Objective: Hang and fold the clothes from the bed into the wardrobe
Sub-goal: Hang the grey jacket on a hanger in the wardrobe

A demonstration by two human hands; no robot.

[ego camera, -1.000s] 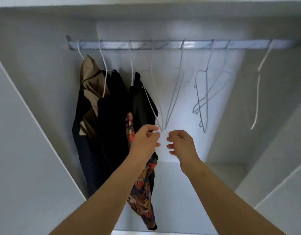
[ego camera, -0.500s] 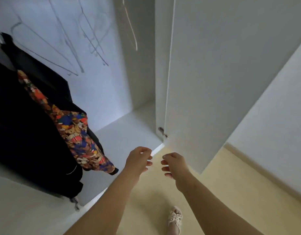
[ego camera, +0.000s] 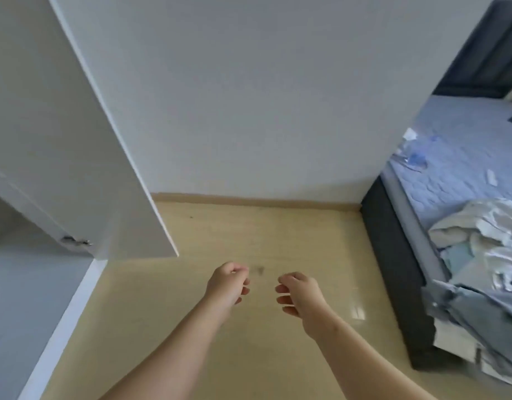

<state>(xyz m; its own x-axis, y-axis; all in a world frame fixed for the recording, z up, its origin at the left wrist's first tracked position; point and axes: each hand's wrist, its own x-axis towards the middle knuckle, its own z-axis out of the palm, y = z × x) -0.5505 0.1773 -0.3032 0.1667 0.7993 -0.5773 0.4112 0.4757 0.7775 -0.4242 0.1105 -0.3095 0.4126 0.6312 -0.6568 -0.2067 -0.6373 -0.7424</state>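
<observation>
Pale yellow smooth floor (ego camera: 292,235) fills the middle, with a plain white wall (ego camera: 249,96) at 12 o'clock. At 9 o'clock stands the open white wardrobe door (ego camera: 75,140). At 3 o'clock is the bed with a dark grey frame (ego camera: 393,269), and the pile of white and light blue crumpled clothes (ego camera: 485,249) lies on its near end. The left hand (ego camera: 227,284) and right hand (ego camera: 299,295) hang near each other over the floor at 6 o'clock, fingers loosely bent, holding nothing.

Head camera faces floor (ego camera: 277,235) (wide-angle), bed (ego camera: 451,174) at right.
</observation>
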